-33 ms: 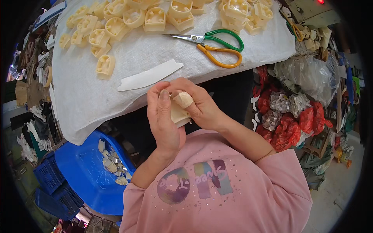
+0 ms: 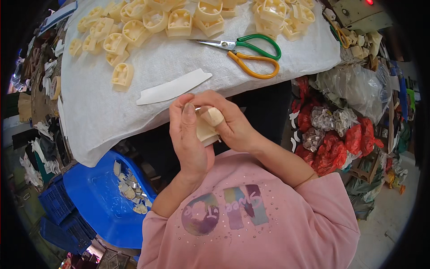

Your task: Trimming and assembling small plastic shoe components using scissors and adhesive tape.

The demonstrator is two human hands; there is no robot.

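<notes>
My left hand (image 2: 190, 141) and my right hand (image 2: 233, 123) are pressed together just in front of the table's near edge. Between them they hold a small cream moulded piece (image 2: 204, 133), mostly hidden by the fingers. My right thumb has a tan wrap (image 2: 214, 116) on its tip and rests on the piece. A white curved strip (image 2: 172, 87) lies on the white cloth (image 2: 89, 116) just beyond my hands. One loose cream piece (image 2: 122, 75) sits to the left of it.
Several cream moulded pieces (image 2: 179, 20) crowd the far side of the cloth. Scissors with green and orange handles (image 2: 253, 56) lie at the right. A blue basin (image 2: 96, 199) with scraps stands below left, red and clear bags (image 2: 340, 139) to the right.
</notes>
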